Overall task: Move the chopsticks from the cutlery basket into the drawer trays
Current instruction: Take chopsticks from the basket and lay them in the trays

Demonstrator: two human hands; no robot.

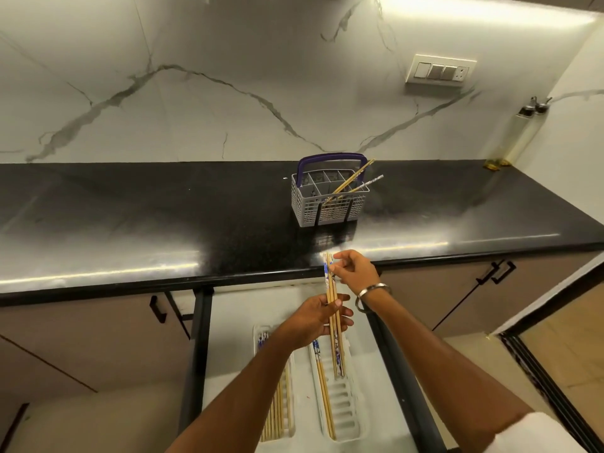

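Pinching a small bundle of chopsticks (334,318), your fingers (336,304) on the left hand (313,322) are curling round its middle while the right hand (354,269) is nipping the patterned top ends. You are holding the bundle above the open drawer (228,322), over the right tray (343,403), where two chopsticks are lying; the left tray (277,420) is holding several more. Beyond, the cutlery basket (328,199) is standing on the black worktop (130,223), a few chopsticks leaning inside.

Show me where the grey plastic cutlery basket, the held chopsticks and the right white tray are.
grey plastic cutlery basket (327,207), head view, front mesh wall.
held wooden chopsticks (333,325), head view, mid-shaft.
right white drawer tray (343,416), head view, slotted floor.
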